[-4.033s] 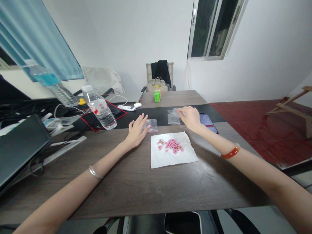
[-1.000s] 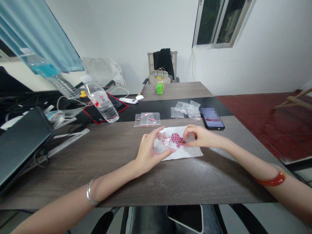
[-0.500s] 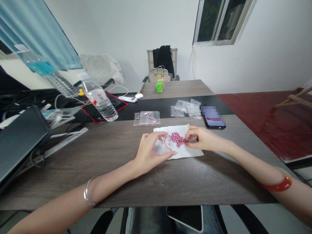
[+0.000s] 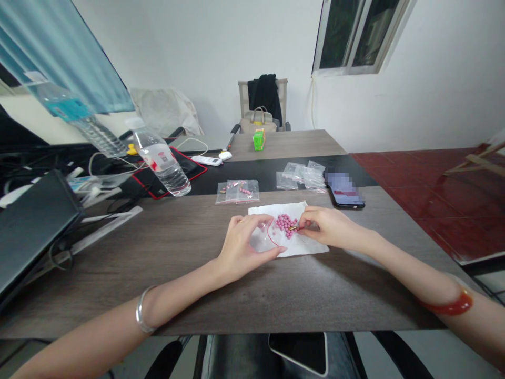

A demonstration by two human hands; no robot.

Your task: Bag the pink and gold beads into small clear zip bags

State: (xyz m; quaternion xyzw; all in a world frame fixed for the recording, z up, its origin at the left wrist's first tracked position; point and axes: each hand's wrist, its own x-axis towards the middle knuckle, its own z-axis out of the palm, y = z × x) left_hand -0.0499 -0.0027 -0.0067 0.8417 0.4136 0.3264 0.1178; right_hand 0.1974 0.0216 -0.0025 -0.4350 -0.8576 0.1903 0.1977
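Head view: pink round beads (image 4: 286, 223) heaped on a white paper napkin (image 4: 303, 246), mid-table. Left hand (image 4: 244, 243) curves narrowly around a clear zip bag (image 4: 261, 237); right hand (image 4: 333, 227) pinches a tiny brass-coloured piece (image 4: 292, 228), its shape unclear. Phone (image 4: 345, 192) at two o'clock, screen blurred.

A bag (image 4: 237, 191) of pink beads (image 4: 243, 191) now lies beyond the tissue (image 4: 311, 246).

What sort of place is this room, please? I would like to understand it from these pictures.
Probably a simple office or workroom. A long wood-topped table carries a smartphone and a tangle of cables, and a handbag sits on a chair at the far end.
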